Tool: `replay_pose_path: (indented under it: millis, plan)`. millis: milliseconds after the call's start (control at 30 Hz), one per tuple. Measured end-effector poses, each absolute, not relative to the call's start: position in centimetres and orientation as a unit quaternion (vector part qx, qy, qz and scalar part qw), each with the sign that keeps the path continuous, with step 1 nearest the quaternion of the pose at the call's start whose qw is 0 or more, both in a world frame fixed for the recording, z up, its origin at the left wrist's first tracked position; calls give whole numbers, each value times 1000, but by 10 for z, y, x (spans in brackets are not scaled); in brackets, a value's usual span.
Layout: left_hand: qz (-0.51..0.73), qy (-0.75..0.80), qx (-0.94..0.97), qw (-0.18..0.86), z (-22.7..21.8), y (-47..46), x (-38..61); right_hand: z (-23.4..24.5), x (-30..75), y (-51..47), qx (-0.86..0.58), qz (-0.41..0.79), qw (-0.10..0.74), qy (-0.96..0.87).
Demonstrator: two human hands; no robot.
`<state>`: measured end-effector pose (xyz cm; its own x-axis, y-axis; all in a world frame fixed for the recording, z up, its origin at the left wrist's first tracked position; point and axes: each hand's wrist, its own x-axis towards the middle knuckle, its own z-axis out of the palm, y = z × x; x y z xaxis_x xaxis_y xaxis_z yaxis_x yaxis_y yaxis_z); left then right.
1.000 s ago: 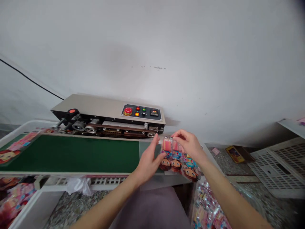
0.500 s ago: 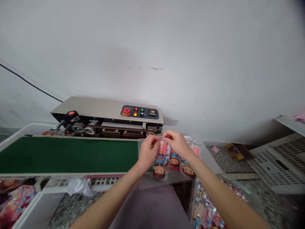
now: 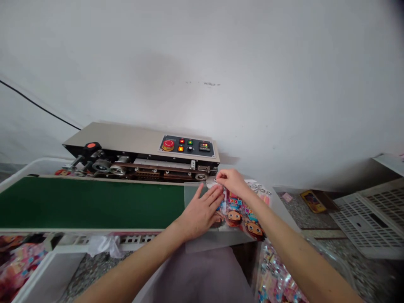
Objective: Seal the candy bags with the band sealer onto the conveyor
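Observation:
My left hand (image 3: 202,212) lies flat with its fingers stretched over the leftmost of several small printed packets, covering most of it. These packets (image 3: 234,216) carry cartoon faces and pink and blue print, and rest in a row on a small table. A clear plastic sheet (image 3: 202,244) extends around them toward the belt side. At the packets' top end my right hand (image 3: 233,182) is closed in a pinch; what its fingertips hold is too small to make out. Small metal clasps (image 3: 268,192) lie at the top right of the row.
Behind and left stands a band sealing machine (image 3: 139,141) with lit buttons and a green conveyor belt (image 3: 94,206). A clear tub of packets (image 3: 277,273) is below right, a white crate (image 3: 50,273) below left. A grey-white crate (image 3: 366,219) and an open carton (image 3: 315,202) stand right.
My left hand has gone from a pinch at the packet's top to lying flat across it. My right hand stays pinched near the top edge. The view has shifted slightly.

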<state>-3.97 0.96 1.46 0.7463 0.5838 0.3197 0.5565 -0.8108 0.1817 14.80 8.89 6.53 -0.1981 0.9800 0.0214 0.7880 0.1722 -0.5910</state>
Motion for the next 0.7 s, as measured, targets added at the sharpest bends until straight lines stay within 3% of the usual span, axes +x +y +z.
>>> replay_pose_path:
  millis: [200,400,567,700]
  plan:
    - [168,351,921,31,6,12,-36,82,165,61,-623,130,204,-744]
    - [152,387,909,31,0,11,-51,76,170,0,-607,-56,17,-793]
    - [127,447,885,21,13,10,-69,68,154,-9,-605,-84,-24,-791]
    - [132,428,894,25,27,9,-59,69,155,-8,-616,-94,-8,-782]
